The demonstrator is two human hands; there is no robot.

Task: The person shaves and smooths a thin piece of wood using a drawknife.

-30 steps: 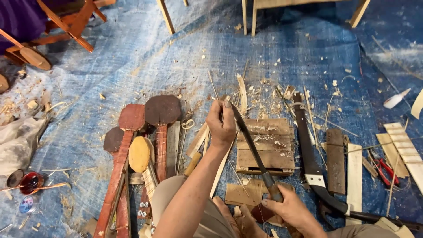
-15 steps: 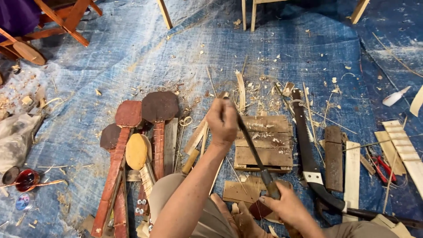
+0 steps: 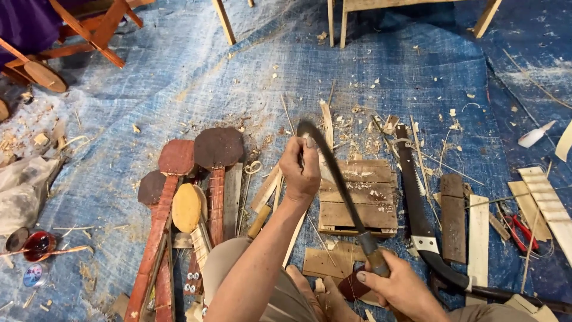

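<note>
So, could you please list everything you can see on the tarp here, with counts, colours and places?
curved knife: one, dark blade, wooden handle, held between both hands, centre
small wooden pallet: one, pale brown, under the blade
instrument necks with round heads: several, reddish brown, one yellow, left of centre
handsaw: one, dark blade, black handle, right of the pallet
wooden slats: several, pale and dark, right
pliers: one, red handles, far right
small dishes: two, one dark, one red, far left
tarp: one, blue, strewn with shavings
left hand: grips the blade's tip end
right hand: grips the handle
</note>
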